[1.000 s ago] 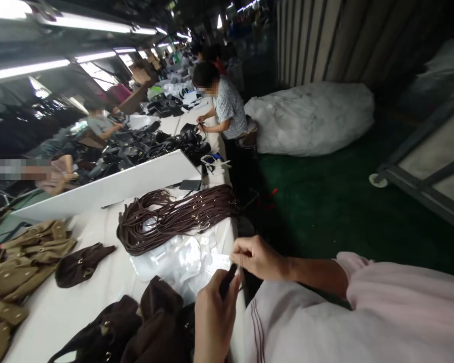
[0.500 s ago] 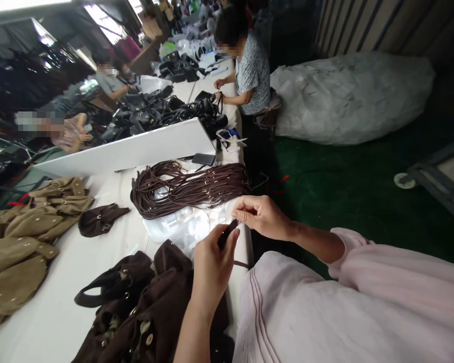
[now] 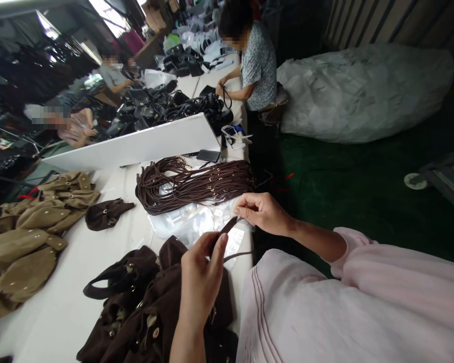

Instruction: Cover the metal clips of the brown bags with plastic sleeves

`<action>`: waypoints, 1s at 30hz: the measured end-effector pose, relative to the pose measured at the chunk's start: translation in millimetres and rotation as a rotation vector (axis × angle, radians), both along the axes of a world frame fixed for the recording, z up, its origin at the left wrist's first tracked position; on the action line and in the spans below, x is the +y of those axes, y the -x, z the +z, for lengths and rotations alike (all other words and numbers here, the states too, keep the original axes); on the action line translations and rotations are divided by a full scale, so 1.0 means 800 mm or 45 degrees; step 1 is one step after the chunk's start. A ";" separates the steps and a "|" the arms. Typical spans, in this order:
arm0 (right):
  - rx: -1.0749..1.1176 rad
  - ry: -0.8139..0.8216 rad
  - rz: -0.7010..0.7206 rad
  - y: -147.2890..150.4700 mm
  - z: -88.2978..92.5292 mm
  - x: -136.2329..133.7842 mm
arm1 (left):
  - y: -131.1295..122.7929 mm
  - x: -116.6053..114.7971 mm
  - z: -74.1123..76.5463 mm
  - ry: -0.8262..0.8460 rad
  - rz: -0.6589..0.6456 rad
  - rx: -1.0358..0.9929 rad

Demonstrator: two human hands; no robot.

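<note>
A dark brown strap (image 3: 229, 227) runs between my two hands over the table's right edge. My left hand (image 3: 202, 269) is closed around it with the thumb on top. The fingers of my right hand (image 3: 265, 214) pinch its far end, and they cover the tip. Just beyond my hands lies a bundle of brown straps with gold-coloured metal fittings (image 3: 196, 184). Clear plastic bags (image 3: 185, 219) are under and in front of that bundle. Left of my left wrist, dark brown bags (image 3: 147, 307) with metal eyelets are heaped.
Tan bags (image 3: 26, 252) and a small brown bag (image 3: 106, 214) lie on the left of the white table (image 3: 60, 302). A white board (image 3: 147, 141) separates off black bags (image 3: 166, 108). A co-worker (image 3: 259, 65) sits beyond, near a large stuffed plastic sack (image 3: 363, 93). A phone (image 3: 208, 155) rests by the board.
My left hand has drawn back to the left and towards me, so more strap shows between my hands. My right hand keeps its pinch. The view has shifted slightly.
</note>
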State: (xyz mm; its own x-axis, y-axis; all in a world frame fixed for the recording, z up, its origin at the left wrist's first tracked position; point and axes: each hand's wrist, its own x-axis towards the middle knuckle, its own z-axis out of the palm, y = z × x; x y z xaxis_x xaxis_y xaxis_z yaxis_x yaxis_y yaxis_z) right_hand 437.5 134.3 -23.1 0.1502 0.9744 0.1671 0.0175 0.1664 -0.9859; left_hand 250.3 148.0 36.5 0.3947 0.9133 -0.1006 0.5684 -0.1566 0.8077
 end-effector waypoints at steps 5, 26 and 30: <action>0.098 0.002 0.045 0.014 0.009 0.001 | -0.002 -0.001 0.012 -0.281 0.096 0.046; 0.049 -0.341 -0.041 0.016 0.055 0.053 | 0.025 0.008 0.062 -0.391 0.354 0.061; 0.033 -0.380 0.064 0.020 0.063 0.055 | 0.007 0.022 0.061 -0.393 0.167 0.099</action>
